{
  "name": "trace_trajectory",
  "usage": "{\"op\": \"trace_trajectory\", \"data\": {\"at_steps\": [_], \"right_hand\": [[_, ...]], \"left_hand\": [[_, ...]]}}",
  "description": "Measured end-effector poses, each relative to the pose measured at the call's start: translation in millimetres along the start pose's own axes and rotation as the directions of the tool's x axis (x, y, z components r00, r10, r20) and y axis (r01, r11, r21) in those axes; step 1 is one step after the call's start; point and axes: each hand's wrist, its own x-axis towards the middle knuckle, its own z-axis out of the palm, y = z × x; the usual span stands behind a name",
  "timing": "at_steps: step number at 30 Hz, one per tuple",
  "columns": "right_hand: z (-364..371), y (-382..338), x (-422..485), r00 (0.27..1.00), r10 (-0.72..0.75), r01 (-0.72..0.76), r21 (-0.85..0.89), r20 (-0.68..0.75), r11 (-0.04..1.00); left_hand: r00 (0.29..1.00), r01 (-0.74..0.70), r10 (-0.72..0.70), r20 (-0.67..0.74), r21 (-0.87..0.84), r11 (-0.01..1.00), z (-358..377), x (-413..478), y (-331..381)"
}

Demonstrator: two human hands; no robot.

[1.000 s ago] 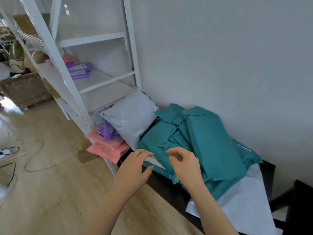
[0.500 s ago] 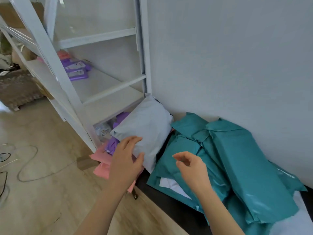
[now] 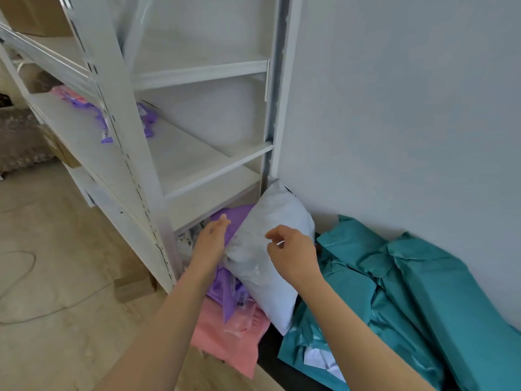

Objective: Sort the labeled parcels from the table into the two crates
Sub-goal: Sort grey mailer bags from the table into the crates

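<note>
Pickup begins: straight-fingered left hand (image 3: 212, 240) touches the plump grey plastic parcel (image 3: 267, 292). Right hand (image 3: 293, 253) hovers loosely curled, empty; gripping probably comes next.

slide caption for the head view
Left hand touches a grey parcel atop purple mailers and pink mailers; right hand hovers over it, teal parcels alongside.

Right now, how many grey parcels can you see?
1: the grey parcel leans on the wall beside the white rack, between left hand and right hand. Others may be hidden under the teal pile.
</note>
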Motion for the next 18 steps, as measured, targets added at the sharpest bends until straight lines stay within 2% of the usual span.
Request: {"op": "trace_trajectory", "data": {"at_steps": [3, 9, 14, 18], "right_hand": [[13, -11, 17, 1.000, 0.015, -0.016, -0.120, -0.006, 0.993], [30, -20, 45, 0.991, 0.133, -0.133, -0.365, -0.026, 0.921], [28, -20, 52, 0.982, 0.184, -0.180, -0.493, -0.040, 0.851], [21, -14, 50, 0.966, 0.256, -0.233, -0.486, -0.020, 0.842]], "left_hand": [[0.989, 0.140, -0.136, 0.055, -0.079, 0.987, -1, 20, -3], [0.953, 0.283, -0.254, 0.165, -0.189, 0.940, 3, 31, -15], [0.934, 0.331, -0.289, 0.210, -0.205, 0.921, 4, 38, -21], [0.917, 0.350, -0.297, 0.264, -0.179, 0.920, 9, 44, -25]]}}
